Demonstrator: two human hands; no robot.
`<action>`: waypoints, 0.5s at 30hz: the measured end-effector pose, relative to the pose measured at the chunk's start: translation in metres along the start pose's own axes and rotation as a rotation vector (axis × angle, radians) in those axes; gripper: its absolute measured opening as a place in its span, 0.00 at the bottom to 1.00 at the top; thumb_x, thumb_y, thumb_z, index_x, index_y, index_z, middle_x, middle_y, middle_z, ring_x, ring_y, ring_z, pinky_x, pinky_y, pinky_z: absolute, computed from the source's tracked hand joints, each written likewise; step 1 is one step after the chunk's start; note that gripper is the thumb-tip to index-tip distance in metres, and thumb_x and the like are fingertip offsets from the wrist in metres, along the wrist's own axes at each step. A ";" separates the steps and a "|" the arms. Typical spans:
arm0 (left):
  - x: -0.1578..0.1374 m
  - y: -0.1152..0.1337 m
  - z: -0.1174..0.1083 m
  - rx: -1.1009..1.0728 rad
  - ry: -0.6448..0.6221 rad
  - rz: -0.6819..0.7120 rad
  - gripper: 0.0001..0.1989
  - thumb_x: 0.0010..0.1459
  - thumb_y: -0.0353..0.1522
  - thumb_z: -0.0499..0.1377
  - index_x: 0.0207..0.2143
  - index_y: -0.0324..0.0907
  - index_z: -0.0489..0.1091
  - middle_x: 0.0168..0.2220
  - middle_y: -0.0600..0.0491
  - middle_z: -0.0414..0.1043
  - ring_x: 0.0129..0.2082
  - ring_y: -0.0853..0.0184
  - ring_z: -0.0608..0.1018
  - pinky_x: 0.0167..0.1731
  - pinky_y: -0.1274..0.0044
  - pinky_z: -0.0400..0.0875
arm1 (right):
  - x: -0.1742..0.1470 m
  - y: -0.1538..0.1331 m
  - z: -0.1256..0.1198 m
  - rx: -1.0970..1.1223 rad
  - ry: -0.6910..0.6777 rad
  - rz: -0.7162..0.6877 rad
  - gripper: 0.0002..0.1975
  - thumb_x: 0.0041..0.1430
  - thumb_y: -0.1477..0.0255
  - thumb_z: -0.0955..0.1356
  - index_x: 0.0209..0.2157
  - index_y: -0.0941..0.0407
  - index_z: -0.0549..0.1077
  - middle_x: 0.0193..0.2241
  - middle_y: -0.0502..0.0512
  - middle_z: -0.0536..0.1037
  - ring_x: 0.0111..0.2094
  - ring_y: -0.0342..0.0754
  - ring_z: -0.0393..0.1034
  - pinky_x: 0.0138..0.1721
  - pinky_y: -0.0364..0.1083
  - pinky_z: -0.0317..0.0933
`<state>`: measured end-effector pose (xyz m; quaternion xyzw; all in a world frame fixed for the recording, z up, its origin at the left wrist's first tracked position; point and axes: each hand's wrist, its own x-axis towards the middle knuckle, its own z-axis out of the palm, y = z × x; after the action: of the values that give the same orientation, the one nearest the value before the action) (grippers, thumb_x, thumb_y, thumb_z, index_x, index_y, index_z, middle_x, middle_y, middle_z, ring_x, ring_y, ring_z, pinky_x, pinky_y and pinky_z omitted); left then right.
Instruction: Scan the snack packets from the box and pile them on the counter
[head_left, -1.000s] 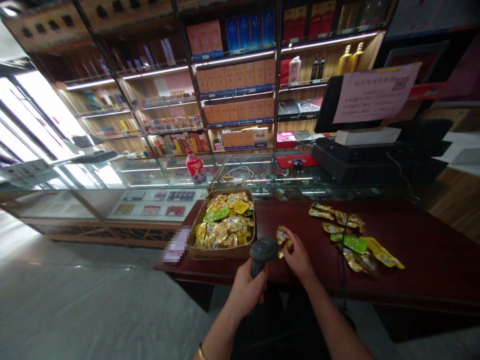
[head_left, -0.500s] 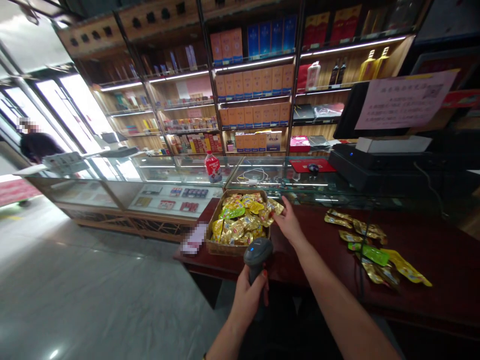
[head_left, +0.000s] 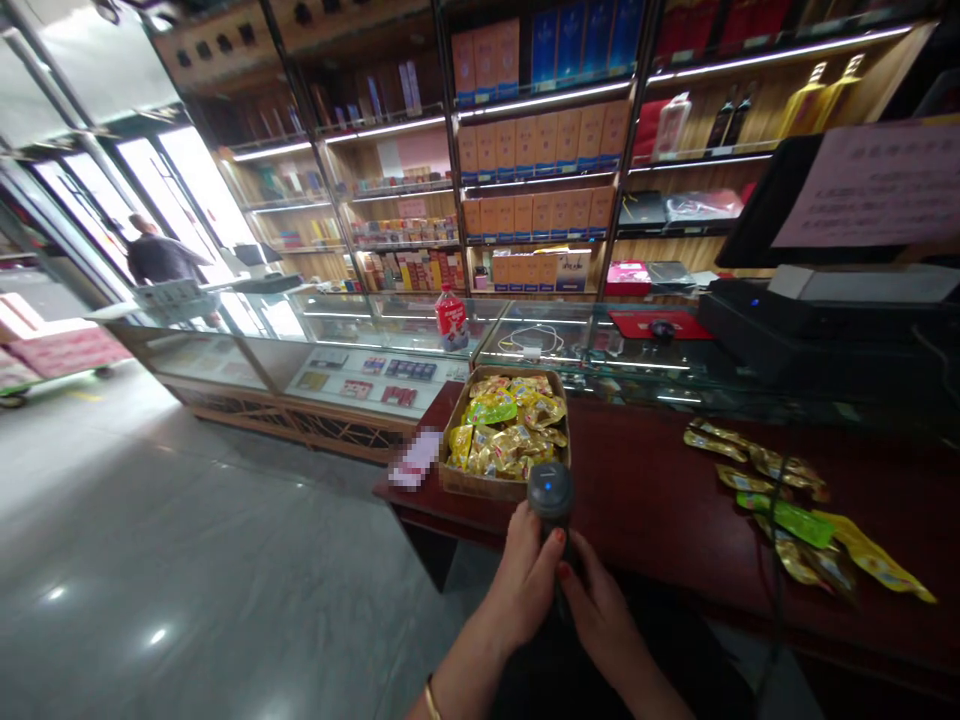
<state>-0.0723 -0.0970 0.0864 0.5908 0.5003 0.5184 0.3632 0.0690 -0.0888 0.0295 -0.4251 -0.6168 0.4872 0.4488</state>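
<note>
- And there's the left grip (head_left: 525,585), clamped firmly around the dark scanner (head_left: 550,490), head up
- Right beside it, the right grip (head_left: 602,608), fingers up by the scanner's lower part (closed on it or not, I can't tell)
- Just beyond the scanner, a box (head_left: 480,484) full of shiny packets (head_left: 510,450) on the dark red bench (head_left: 637,480)
- Over to the right, loose packets (head_left: 799,515) lying in a cluster, a cable (head_left: 778,575) crossing in front

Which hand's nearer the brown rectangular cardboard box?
Left. The left hand, around the dark grey plastic scanner, is just short of the box's near side; the right hand, by the scanner's handle, is farther from it, to the right.
</note>
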 end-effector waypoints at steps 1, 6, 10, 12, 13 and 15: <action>-0.001 0.002 -0.007 0.039 -0.062 0.034 0.17 0.67 0.40 0.55 0.53 0.44 0.75 0.56 0.44 0.72 0.57 0.56 0.72 0.61 0.67 0.63 | -0.004 0.003 0.001 -0.008 0.046 0.023 0.26 0.64 0.49 0.65 0.57 0.48 0.73 0.59 0.57 0.77 0.61 0.57 0.69 0.62 0.56 0.64; 0.021 -0.026 -0.090 0.346 0.358 0.096 0.17 0.68 0.37 0.49 0.37 0.41 0.77 0.38 0.47 0.76 0.42 0.59 0.76 0.47 0.70 0.70 | -0.012 0.013 -0.013 -0.055 0.210 0.120 0.28 0.60 0.44 0.65 0.52 0.49 0.74 0.48 0.59 0.84 0.48 0.59 0.80 0.51 0.54 0.74; 0.069 -0.067 -0.168 0.844 0.505 -0.050 0.18 0.64 0.32 0.48 0.41 0.41 0.78 0.48 0.44 0.75 0.51 0.55 0.73 0.56 0.64 0.64 | -0.020 0.012 -0.024 -0.043 0.250 0.135 0.30 0.57 0.42 0.66 0.50 0.50 0.74 0.45 0.60 0.84 0.42 0.58 0.81 0.47 0.53 0.74; 0.091 -0.082 -0.188 1.032 0.459 -0.134 0.20 0.63 0.32 0.48 0.47 0.44 0.79 0.57 0.44 0.71 0.60 0.52 0.67 0.60 0.60 0.58 | -0.022 0.012 -0.025 -0.028 0.271 0.142 0.32 0.55 0.42 0.68 0.52 0.49 0.73 0.49 0.61 0.83 0.43 0.59 0.81 0.49 0.53 0.74; 0.099 -0.088 -0.193 1.098 0.430 -0.162 0.21 0.63 0.32 0.49 0.49 0.45 0.79 0.61 0.45 0.69 0.63 0.51 0.64 0.62 0.57 0.55 | -0.023 0.012 -0.024 -0.019 0.267 0.149 0.33 0.55 0.42 0.68 0.53 0.49 0.73 0.50 0.61 0.83 0.44 0.59 0.81 0.49 0.54 0.74; 0.111 -0.096 -0.198 1.167 0.360 -0.209 0.20 0.63 0.33 0.50 0.49 0.47 0.79 0.64 0.47 0.66 0.66 0.49 0.59 0.63 0.53 0.51 | -0.024 0.013 -0.023 -0.011 0.246 0.159 0.33 0.55 0.42 0.68 0.54 0.50 0.73 0.52 0.60 0.82 0.46 0.59 0.80 0.52 0.54 0.72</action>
<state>-0.2901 0.0152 0.0625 0.5431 0.8101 0.2124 -0.0611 0.0983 -0.1047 0.0164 -0.5316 -0.5240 0.4621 0.4788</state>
